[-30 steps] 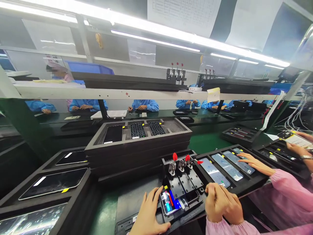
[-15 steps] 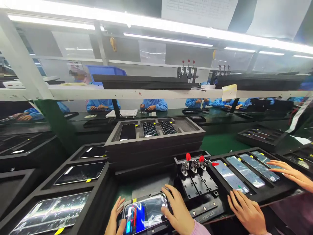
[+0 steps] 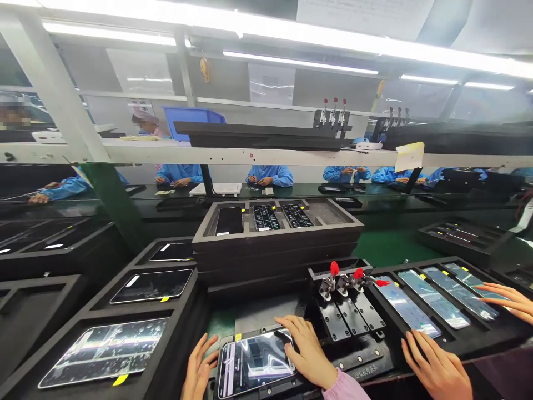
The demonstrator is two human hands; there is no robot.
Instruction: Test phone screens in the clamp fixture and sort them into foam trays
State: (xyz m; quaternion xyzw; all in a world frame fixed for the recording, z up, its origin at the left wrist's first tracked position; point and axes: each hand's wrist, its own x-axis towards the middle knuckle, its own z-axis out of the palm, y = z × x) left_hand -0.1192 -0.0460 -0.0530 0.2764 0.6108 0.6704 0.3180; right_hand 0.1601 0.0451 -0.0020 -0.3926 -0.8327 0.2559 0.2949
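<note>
A phone (image 3: pixel 255 364) with a lit, mostly grey and white screen lies in a black fixture at the bottom centre, a yellow tab at its upper left edge. My right hand (image 3: pixel 306 350) rests over the phone's right end, fingers spread, fingertips at its upper edge. On the other side, my left hand (image 3: pixel 200 366) is beside the phone's left end with its fingers apart. A black clamp fixture (image 3: pixel 345 316) with red-tipped levers stands just to the right of my right hand.
Left, a black foam tray (image 3: pixel 183 316) holds several phones. Behind, stacked trays (image 3: pixel 275 244) hold more. At the right, another person's hands (image 3: pixel 437 366) touch a tray of lit phones (image 3: pixel 433 300). A white shelf rail (image 3: pixel 291 157) crosses above; people in blue work beyond.
The phone's screen has changed from blue and red patches to grey and white. The view has shifted slightly left, so most things appear further right. My left hand's thumb has come off the phone.
</note>
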